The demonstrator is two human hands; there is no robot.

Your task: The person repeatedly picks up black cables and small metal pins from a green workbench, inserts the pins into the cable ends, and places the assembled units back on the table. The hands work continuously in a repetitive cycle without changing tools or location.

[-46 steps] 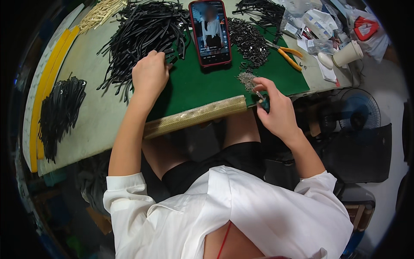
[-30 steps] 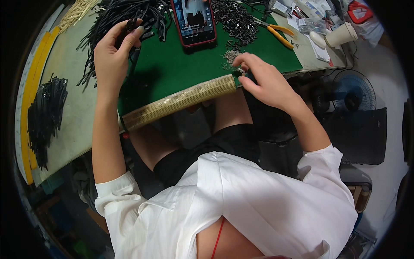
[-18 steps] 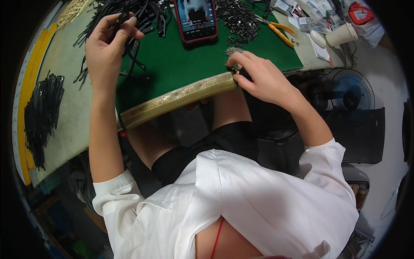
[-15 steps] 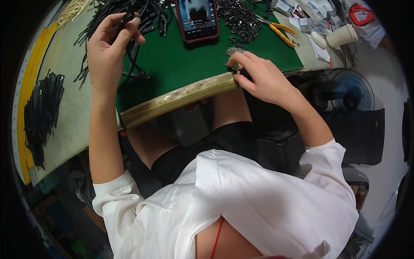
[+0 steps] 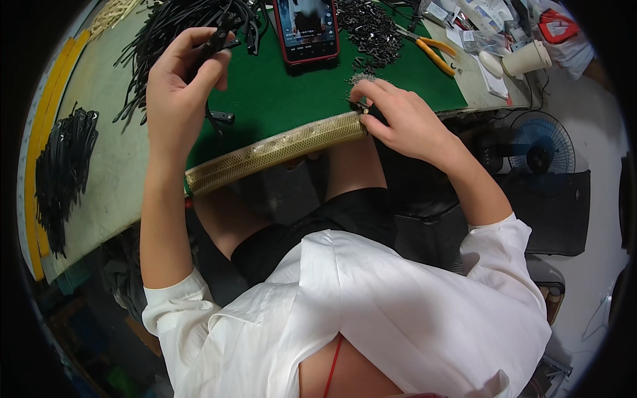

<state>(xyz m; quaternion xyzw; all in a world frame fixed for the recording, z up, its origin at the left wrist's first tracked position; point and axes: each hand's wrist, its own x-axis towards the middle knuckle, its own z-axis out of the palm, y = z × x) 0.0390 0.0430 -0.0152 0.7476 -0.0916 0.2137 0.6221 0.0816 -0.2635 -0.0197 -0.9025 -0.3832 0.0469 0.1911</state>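
Note:
My left hand (image 5: pixel 182 89) is raised over the left part of the green mat, fingers closed around a black strap-like strip (image 5: pixel 217 41). Below its fingers, the end of another black piece (image 5: pixel 222 117) shows above the mat. My right hand (image 5: pixel 405 116) rests at the right end of a gold mesh-covered bar (image 5: pixel 279 146) along the table's front edge. Its thumb and forefinger pinch a small dark item (image 5: pixel 360 105), mostly hidden by the fingers. Beyond my left hand lies a heap of long black strips (image 5: pixel 162 30).
A phone (image 5: pixel 310 50) stands at the mat's back, beside a pile of small black pieces (image 5: pixel 371 33). Orange-handled pliers (image 5: pixel 434 54) lie right of it. A second black strip bundle (image 5: pixel 66 172) is at far left. A white cup (image 5: pixel 527 58) lies tipped; a fan (image 5: pixel 541 142) stands beyond.
My left hand has shifted right and slightly down with the black strip, which now points up and to the right. My right hand has stayed nearly still.

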